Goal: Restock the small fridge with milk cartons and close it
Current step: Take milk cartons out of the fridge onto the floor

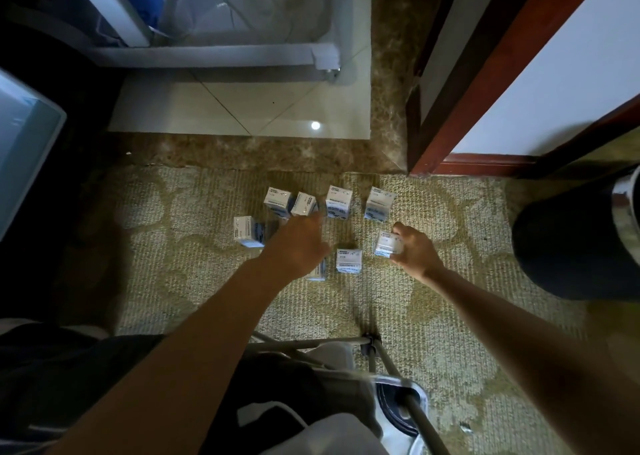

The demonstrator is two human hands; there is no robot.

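1. Far to the left of the left hand, a pale blue-grey panel with a rounded corner [27,136] juts in from the frame edge, with dark shadow beside it.
2. Well ahead of the left hand, the bottom rail of a white-framed glass fridge door [214,55] ends in a corner foot over the glossy cream tile floor [242,108]. I cannot tell how far it stands open.
3. A woven beige rug [207,281] lies under both hands. A broad strip of it runs between the cartons and the tile edge.
4. Just left of the left hand, one small white-and-blue milk carton [246,230] stands apart from the others.
5. The left hand [298,243] reaches forward, fingers straight and holding nothing. Its tips are at the second carton [304,204] of a back row of four, with the first carton [277,201] touching that one. A partly hidden carton [318,274] shows under the wrist.
6. Between the hands stands a lone front carton [349,262], with the third carton [339,201] ahead of it and a gap to the fourth carton [380,203].
7. The right hand [415,250] grips a held carton [388,243], thumb above and fingers below.
8. Ahead of the right hand and to its right rises a red-brown wooden door frame [485,74]. Further right, a dark round object with a shiny metal rim [581,240] crowds the rug's edge.
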